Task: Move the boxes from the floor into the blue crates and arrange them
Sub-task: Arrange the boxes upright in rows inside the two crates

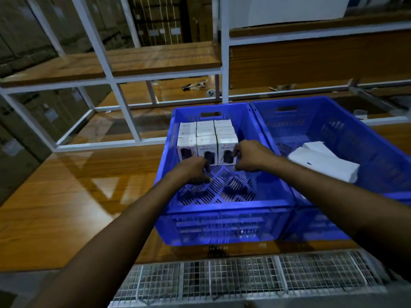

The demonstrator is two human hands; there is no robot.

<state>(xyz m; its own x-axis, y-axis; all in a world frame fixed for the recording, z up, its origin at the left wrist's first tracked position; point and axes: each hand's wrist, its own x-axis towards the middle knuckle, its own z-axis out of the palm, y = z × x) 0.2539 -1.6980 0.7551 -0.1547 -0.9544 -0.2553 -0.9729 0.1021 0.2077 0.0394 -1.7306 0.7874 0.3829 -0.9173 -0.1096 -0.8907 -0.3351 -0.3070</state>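
The left hand (195, 171) is curled low inside the blue perforated plastic crate (222, 221); I cannot tell if it holds anything. The right hand (251, 155) pinches the right edge of one small white cardboard box (227, 150), at its 9 o'clock. The other white boxes (205, 130) stand in rows at 12 o'clock from both hands. The crate stands on the glossy wooden surface (77, 185).
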